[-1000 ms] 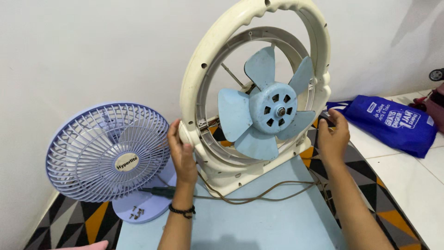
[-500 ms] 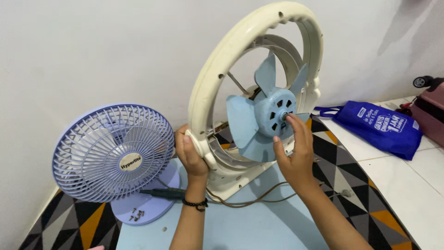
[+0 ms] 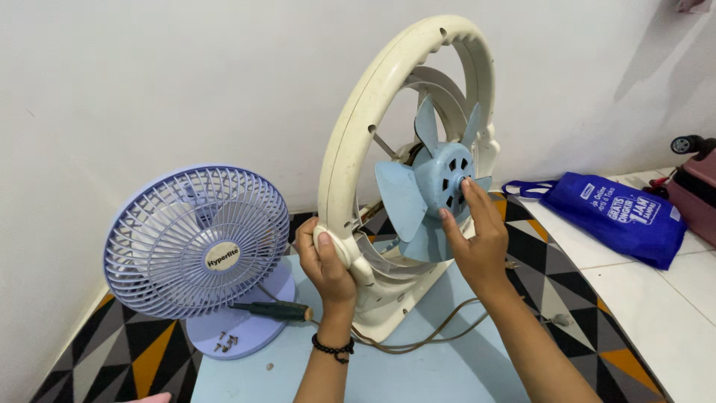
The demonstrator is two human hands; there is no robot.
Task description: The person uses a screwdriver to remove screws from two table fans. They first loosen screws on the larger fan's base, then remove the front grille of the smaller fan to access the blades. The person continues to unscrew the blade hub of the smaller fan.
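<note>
A cream fan frame (image 3: 350,157) with no front grille stands upright on a pale blue table (image 3: 418,373), turned partly to the right. Inside it is a light blue blade wheel (image 3: 436,186). My left hand (image 3: 324,261) grips the frame's lower left rim. My right hand (image 3: 473,239) reaches in, fingertips on the blade hub around the centre nut. A brown power cord (image 3: 440,332) trails from the frame's base across the table.
A small lilac desk fan (image 3: 198,242) stands at the left, a green-handled screwdriver (image 3: 272,310) and several loose screws (image 3: 226,342) on its base. A blue cloth bag (image 3: 615,213) lies on white tiles at the right, a dark pink suitcase (image 3: 693,190) beyond. White wall behind.
My right hand left the frame's right side and went to the blade hub. The frame has been turned further to the right, my left hand still on its rim.
</note>
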